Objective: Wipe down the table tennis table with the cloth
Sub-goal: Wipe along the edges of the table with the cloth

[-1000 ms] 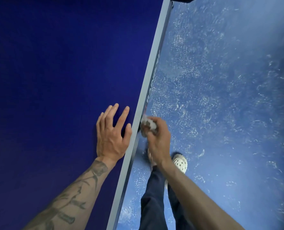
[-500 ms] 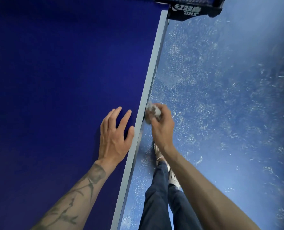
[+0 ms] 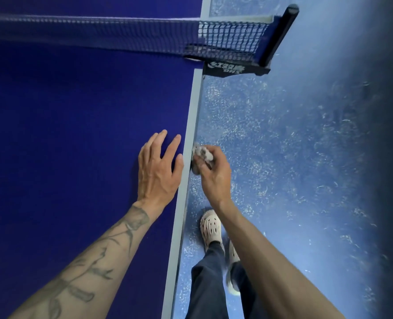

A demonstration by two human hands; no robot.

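The dark blue table tennis table (image 3: 71, 139) fills the left of the view, with its pale side edge (image 3: 190, 125) running up toward the net. My left hand (image 3: 158, 171) lies flat on the tabletop beside that edge, fingers spread. My right hand (image 3: 213, 176) is just off the table's side, closed on a crumpled grey-white cloth (image 3: 202, 154) that presses against the side edge.
The net (image 3: 94, 31) crosses the top of the view, held by a black clamp post (image 3: 278, 35) that sticks out past the edge. Below the table's side are a speckled blue floor (image 3: 294, 157) and my feet in pale clogs (image 3: 211, 229).
Both hands have slid along the side edge toward the net, the cloth rubbing the edge as it goes. The net and its clamp have come fully into view.
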